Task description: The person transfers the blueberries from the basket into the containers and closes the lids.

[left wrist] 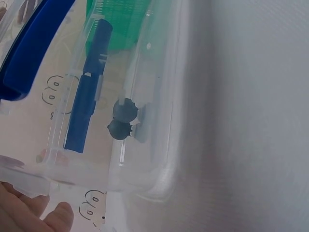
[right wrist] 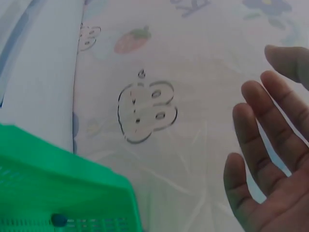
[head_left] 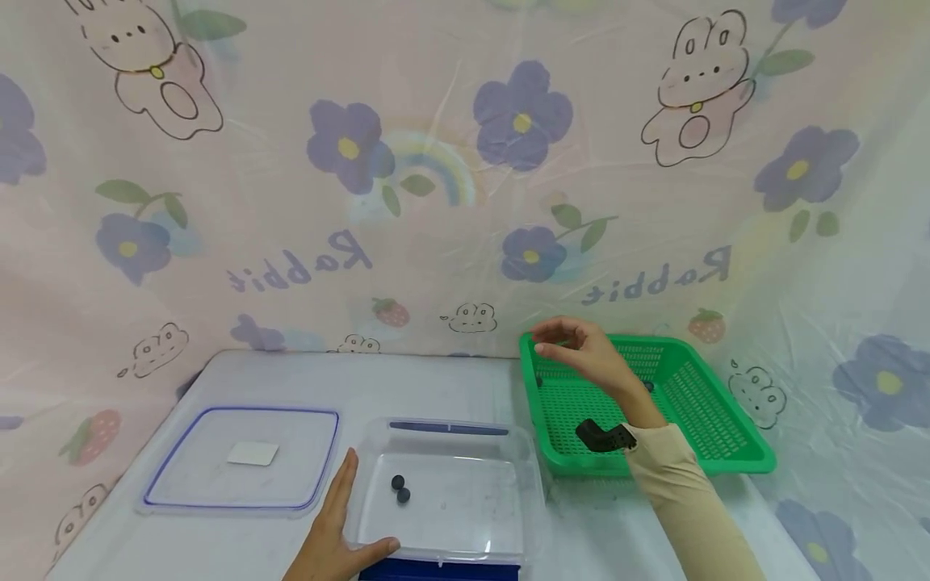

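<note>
My left hand [head_left: 330,537] rests at the near left corner of a clear plastic box [head_left: 535,484], fingers straight along its side and thumb over the front rim. Two small dark round balls [head_left: 403,495] lie touching on the box floor, left of centre. In the left wrist view these balls [left wrist: 125,111] show jagged edges through the clear wall. Above the left part of a green basket [head_left: 708,403] is my right hand [head_left: 588,355], fingers loosely bent. The right wrist view shows this hand [right wrist: 270,169] with spread fingers and nothing held.
Left of the box lies a clear lid with a blue seal [head_left: 211,410], a white card [head_left: 253,453] on it. Blue latches [head_left: 449,428] edge the box. Small dark balls [head_left: 649,387] sit in the basket. A patterned curtain [head_left: 436,242] hangs behind the table.
</note>
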